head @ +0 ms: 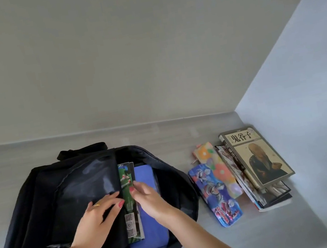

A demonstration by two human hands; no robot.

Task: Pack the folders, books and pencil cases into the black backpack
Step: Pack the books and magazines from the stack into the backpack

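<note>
Open black backpack on a grey table, both hands at its mouth.

The black backpack (49,208) lies flat on the grey table (263,232), with its main compartment open. Inside it a blue folder (150,212) stands with a thin green book (130,207) just on its left side. To the right, well apart from the bag, a pile of books (258,164) lies near the wall, and beside it are two pencil cases: a flowered one (211,159) and a blue one (216,197) with cartoon figures, which lies partly over it. The left hand (100,218) rests on the black front flap, fingers straight and a little spread, holding the opening wide. The right hand (147,198) pinches the upper edge of the green book between thumb and fingertips.
</note>
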